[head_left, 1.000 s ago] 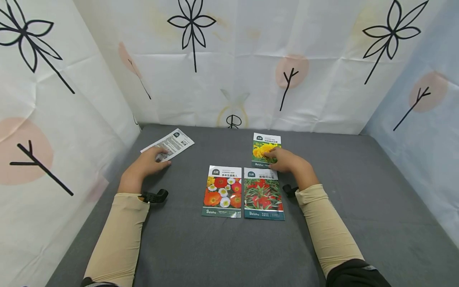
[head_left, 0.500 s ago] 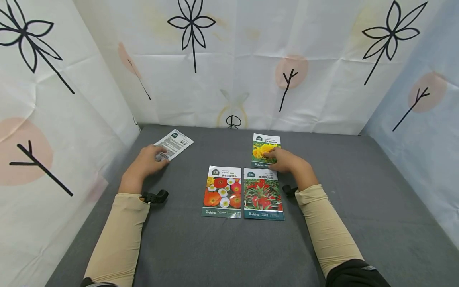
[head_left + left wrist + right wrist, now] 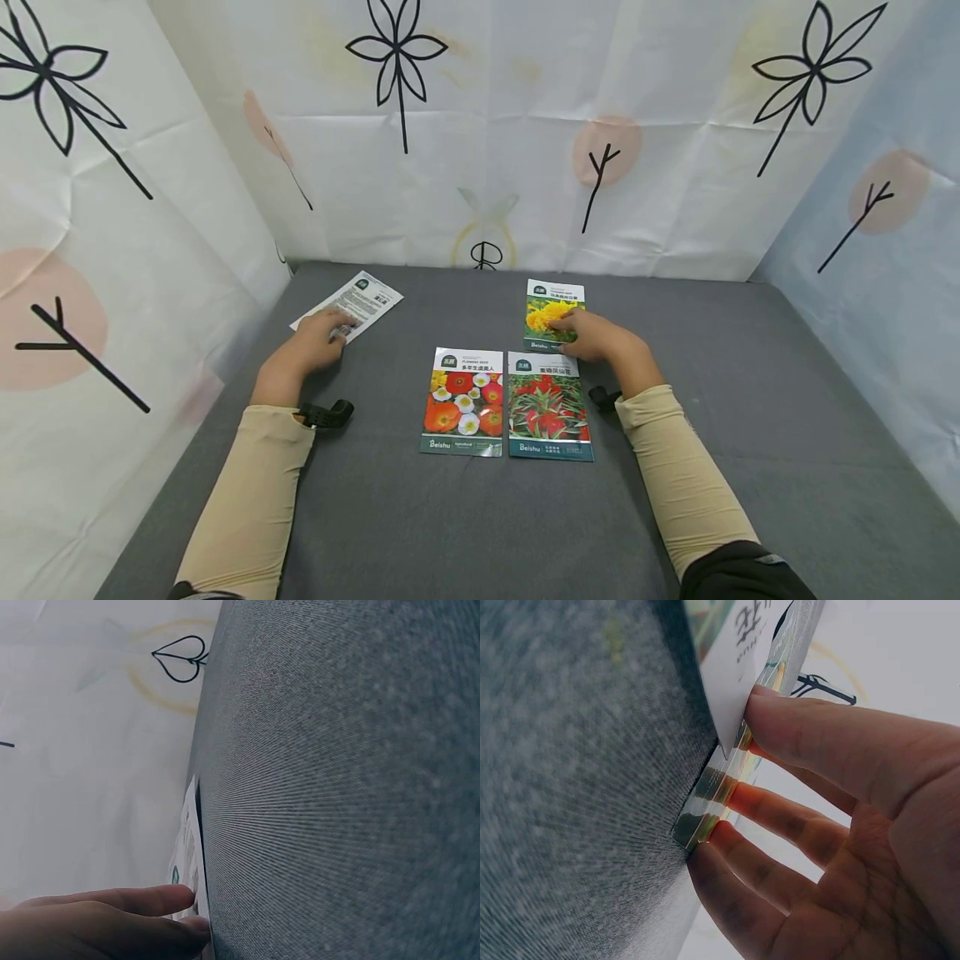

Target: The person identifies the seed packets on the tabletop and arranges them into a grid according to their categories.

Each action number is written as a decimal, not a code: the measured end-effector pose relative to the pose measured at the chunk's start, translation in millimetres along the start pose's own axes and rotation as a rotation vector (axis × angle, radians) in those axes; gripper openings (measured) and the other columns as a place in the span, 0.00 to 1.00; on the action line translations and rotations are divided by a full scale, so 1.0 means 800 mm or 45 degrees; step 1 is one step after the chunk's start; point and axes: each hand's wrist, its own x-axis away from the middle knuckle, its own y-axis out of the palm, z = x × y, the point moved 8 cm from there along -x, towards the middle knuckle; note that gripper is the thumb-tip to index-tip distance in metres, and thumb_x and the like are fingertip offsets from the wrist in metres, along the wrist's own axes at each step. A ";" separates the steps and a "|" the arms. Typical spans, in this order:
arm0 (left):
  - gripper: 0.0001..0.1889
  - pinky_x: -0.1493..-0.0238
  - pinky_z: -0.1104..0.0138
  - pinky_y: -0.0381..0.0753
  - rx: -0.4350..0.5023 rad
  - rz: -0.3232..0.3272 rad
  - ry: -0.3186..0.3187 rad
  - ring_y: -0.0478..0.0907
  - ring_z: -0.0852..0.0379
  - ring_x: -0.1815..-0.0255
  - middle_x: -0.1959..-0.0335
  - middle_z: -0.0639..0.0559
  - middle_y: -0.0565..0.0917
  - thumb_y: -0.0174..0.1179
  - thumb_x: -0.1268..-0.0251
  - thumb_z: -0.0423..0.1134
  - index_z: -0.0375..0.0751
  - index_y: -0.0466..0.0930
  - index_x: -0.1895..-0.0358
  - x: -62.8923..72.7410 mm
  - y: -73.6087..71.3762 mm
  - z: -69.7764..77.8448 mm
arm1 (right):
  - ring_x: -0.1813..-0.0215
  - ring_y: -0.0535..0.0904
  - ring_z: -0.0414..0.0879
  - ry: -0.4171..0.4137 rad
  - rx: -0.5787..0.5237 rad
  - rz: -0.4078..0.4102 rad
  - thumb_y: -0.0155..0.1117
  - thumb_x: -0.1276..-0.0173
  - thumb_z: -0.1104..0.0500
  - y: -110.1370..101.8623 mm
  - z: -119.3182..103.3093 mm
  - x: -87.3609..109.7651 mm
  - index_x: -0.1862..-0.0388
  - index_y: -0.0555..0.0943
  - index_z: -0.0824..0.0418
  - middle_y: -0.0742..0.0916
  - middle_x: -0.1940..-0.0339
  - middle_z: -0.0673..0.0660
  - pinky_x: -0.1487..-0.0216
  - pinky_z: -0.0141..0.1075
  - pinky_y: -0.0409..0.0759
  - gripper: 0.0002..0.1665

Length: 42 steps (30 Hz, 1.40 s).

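Toward the far left, my left hand (image 3: 311, 340) lies over the lower part of a white seed packet (image 3: 365, 296), printed side with barcode up. In the left wrist view, thumb and index finger (image 3: 169, 898) pinch near the packet's edge. To the right, my right hand (image 3: 603, 342) holds a yellow-flower seed packet (image 3: 542, 315) at its lower right with thumb and fingertips. Right in front of it lies a red-flower seed packet (image 3: 547, 408); the poppy seed packet (image 3: 462, 408) lies beside that one on the left.
The grey tabletop (image 3: 450, 525) spreads around the packets. A white patterned cloth (image 3: 480, 167) rises behind the table and along both sides. Each wrist wears a black strap-mounted camera (image 3: 327, 414).
The white packet's left corner went out of sight and shows again. My left thumb and fingers have drawn closer together on it. The right hand and other packets stay put.
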 end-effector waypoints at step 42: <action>0.23 0.34 0.33 0.68 -0.056 -0.170 -0.178 0.69 0.23 0.35 0.28 0.24 0.72 0.61 0.25 0.40 0.34 0.80 0.31 0.008 0.003 0.008 | 0.20 0.66 0.71 0.001 0.005 0.016 0.62 0.21 0.62 0.000 -0.001 -0.001 0.18 0.68 0.62 0.70 0.19 0.74 0.40 0.55 0.74 0.35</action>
